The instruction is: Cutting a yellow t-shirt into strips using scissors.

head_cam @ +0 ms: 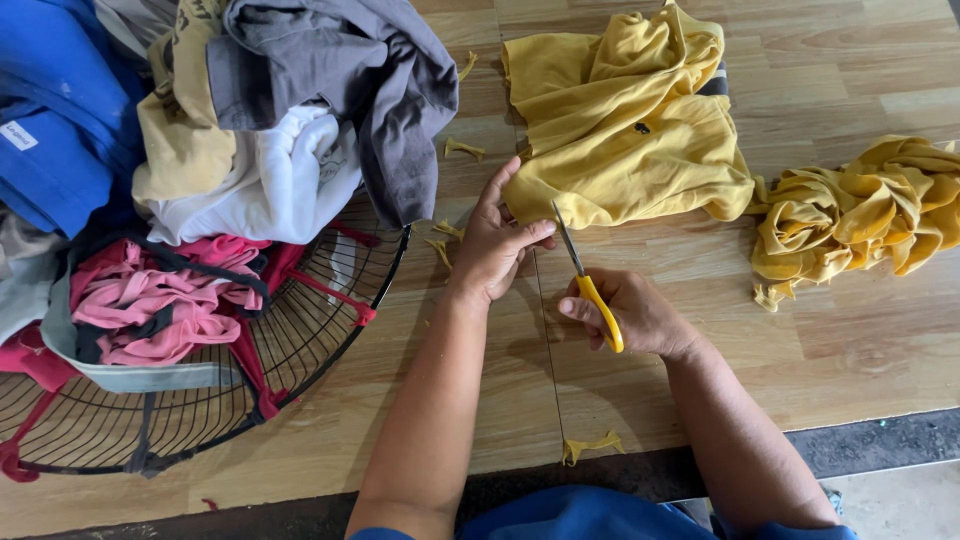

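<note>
A yellow garment (625, 130) lies crumpled on the wooden table (850, 340). My left hand (495, 240) rests on the table at the garment's lower left edge, thumb and fingers pinching the cloth. My right hand (630, 312) holds yellow-handled scissors (590, 285); their blades point up toward the garment's lower edge, right beside my left fingertips. Small yellow cloth scraps (463, 150) lie near my left hand, and another yellow scrap (592, 445) sits at the table's front edge.
A bunch of yellow cloth strips (860, 215) lies at the right. At the left, a black wire fan guard (200, 400) holds a heap of clothes: pink (160, 300), white (280, 180), grey (350, 70), blue (60, 110).
</note>
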